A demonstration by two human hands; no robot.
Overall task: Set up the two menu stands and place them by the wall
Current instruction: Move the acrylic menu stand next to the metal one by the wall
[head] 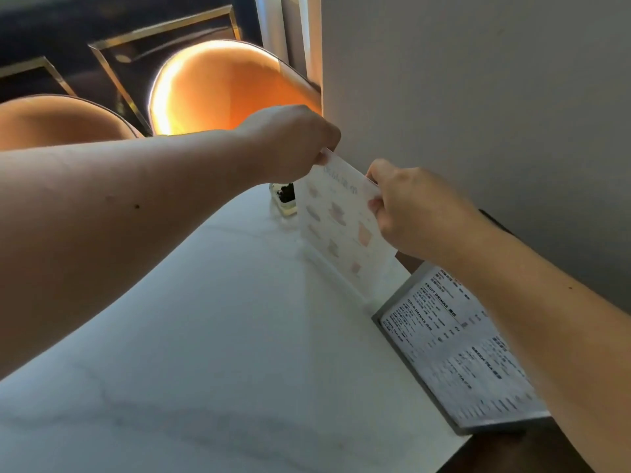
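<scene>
Two hands on one stand: left hand (290, 141) pinching the top far corner of the clear stand (341, 230), right hand (413, 213) pinching the top near corner, fingers (374, 203) of both clenched on the upper edge. Upright on the bench (222, 336), base edge down, near the wall (478, 97) but apparently not yet flush with it.

Best done by keeping both pinches level so the sheet stays vertical and does not twist. Worth sliding, not lifting, toward the wall, with the base flat on the marble. Worth leaving clear of the small glass bottle (285, 199) just behind the far end, likely easy to knock. Letting go only once the stand sits steady, one hand at a time. Light and stiff by the look of it, probably prone to tipping if pushed from the top alone.

Clear acrylic, pale printed card inside: faint cups and pastry-like pictures in beige and pink, a faded heading near the top, text too blurred to read. Lower edge seems bent into a foot, hard to confirm.

Second menu (457, 349) lying beside it, nearer the viewer, against the wall side of the bench: grey frame, dense black print, headings such as "FRUIT DRINKS" and "COLD DRINKS" legible. Leaning or flat, cannot tell; partly hidden under the right forearm.
</scene>
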